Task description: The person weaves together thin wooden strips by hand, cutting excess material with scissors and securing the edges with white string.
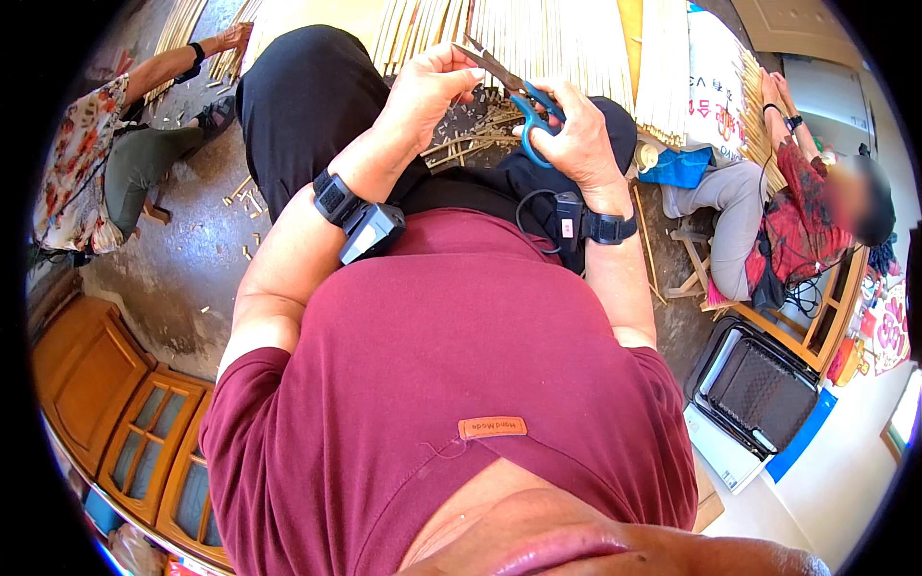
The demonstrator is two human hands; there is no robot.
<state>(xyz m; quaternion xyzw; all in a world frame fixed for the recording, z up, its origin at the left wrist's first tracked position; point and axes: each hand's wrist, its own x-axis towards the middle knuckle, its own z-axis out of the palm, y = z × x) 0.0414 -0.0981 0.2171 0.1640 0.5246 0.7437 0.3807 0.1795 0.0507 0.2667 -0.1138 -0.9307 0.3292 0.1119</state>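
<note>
Blue-handled scissors with dark metal blades are held in the right hand, above the gap between the knees, with the fingers wrapped around the loops and the blades pointed toward the left hand. The left thumb and fingers are drawn close together just beside the blades; whether something small is pinched between them cannot be told.

Beyond the hands, long, thin, pale wooden sticks are laid side by side in a wide row. Below the scissors, loose, short pale stick pieces are gathered between the black trouser legs, and more bits are scattered on the grey floor. Black wristbands are worn on both of the person's wrists.

At the left, sticks are touched by the hand of a co-worker in a floral top. At the right, a second co-worker in a red patterned top is seated, with both hands extended to sticks beside a white printed sack. Near that person's knees, a bright blue bag is seen.
</note>
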